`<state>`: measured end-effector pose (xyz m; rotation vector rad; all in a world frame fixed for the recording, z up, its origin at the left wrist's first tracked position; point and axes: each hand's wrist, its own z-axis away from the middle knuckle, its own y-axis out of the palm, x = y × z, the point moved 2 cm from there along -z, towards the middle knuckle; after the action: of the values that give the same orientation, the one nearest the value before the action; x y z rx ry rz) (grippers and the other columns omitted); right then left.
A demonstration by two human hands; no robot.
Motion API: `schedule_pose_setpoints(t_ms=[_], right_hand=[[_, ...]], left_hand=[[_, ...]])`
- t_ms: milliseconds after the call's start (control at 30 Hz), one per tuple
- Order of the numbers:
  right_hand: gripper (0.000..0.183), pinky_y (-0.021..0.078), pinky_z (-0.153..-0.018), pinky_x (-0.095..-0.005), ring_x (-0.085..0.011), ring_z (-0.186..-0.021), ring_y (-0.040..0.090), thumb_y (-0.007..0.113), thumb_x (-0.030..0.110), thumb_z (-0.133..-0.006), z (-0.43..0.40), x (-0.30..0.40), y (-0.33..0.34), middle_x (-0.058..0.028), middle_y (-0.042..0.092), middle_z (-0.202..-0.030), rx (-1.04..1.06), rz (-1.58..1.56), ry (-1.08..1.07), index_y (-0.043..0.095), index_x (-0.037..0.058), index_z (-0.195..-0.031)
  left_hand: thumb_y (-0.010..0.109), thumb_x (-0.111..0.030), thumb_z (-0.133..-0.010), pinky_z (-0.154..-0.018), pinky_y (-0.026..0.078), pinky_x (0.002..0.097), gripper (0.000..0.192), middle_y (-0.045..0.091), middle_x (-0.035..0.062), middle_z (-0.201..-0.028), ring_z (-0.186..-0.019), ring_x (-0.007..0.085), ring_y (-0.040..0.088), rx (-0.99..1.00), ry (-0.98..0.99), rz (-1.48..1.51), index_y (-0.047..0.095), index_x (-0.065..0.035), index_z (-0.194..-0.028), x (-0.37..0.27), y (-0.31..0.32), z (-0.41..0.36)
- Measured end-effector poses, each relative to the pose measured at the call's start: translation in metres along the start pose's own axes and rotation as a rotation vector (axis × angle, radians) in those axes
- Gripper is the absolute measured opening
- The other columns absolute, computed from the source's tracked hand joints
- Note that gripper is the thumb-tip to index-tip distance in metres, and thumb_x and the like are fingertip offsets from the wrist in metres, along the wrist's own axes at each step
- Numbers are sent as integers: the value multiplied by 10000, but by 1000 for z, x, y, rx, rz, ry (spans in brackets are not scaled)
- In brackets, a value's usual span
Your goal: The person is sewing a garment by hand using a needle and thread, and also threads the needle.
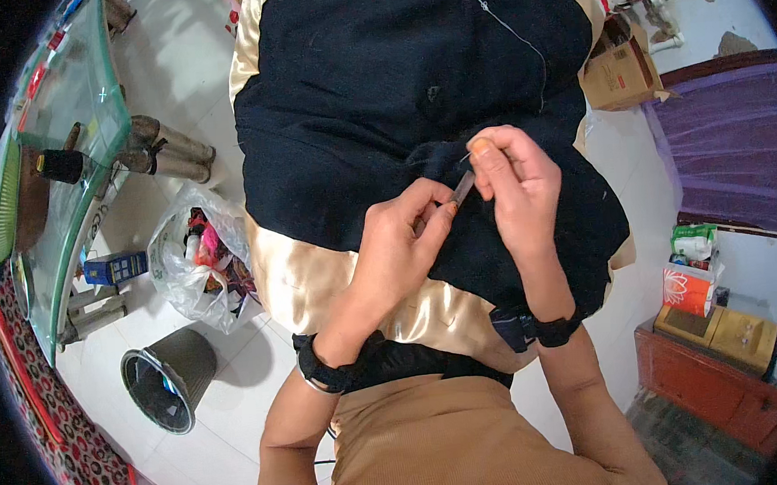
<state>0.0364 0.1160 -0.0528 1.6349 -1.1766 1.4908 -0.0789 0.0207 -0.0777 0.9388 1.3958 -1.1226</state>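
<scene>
Black cloth [353,130] lies over shiny gold satin fabric [302,265], spread before me and across my lap. My left hand [404,231] pinches a small, narrow translucent strip or tube [463,188] between thumb and fingers, pointing up and right. Just right of its tip, my right hand [516,179] holds a thin needle-like piece [466,156] between thumb and forefinger; its exact kind is hard to tell. A loose pale thread [516,34], knotted near its upper end, rests on the black cloth above my right hand.
At the left are a glass-topped table [92,114], a plastic bag of mixed items [182,284] and a dark bin [198,364] on its side. To the right are a cardboard box [620,77], a purple curtain [733,144] and a red chest [709,382] bearing a gold-coloured device [733,337].
</scene>
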Motion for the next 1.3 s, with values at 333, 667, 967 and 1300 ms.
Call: schedule_pose_setpoints(t_ms=[333,667,967,1300], right_hand=[[98,476,-559,-200,-72,-632,557,495,69,-946,-10,13,-17,-73,615,-783,12,-129,99,562,-1,-934],[80,482,-563,-208,-71,-637,564,555,17,-904,-7,7,12,-61,614,-798,157,-3,139,587,-22,-966],[75,441,-533,-207,-65,-603,525,555,4,-894,1,2,15,-53,601,-779,174,51,176,602,-5,-951],[91,458,-553,-210,-76,-622,540,562,-17,-880,3,5,25,-50,605,-773,176,85,276,614,-12,-954]], left_hand=[[497,-114,-953,-404,318,178,57,545,22,-631,-444,53,436,-267,-210,407,508,-65,-981,-10,-55,20],[454,-146,-962,-379,316,200,73,526,40,-597,-405,88,430,-550,-162,408,482,-80,-974,5,-129,37],[544,-170,-929,-367,316,218,129,552,47,-638,-419,77,430,-1167,83,379,503,-48,-935,67,-298,71],[543,-135,-894,-464,442,241,312,629,97,-754,-562,130,571,-1286,-123,-147,501,23,-1160,109,-487,65]])
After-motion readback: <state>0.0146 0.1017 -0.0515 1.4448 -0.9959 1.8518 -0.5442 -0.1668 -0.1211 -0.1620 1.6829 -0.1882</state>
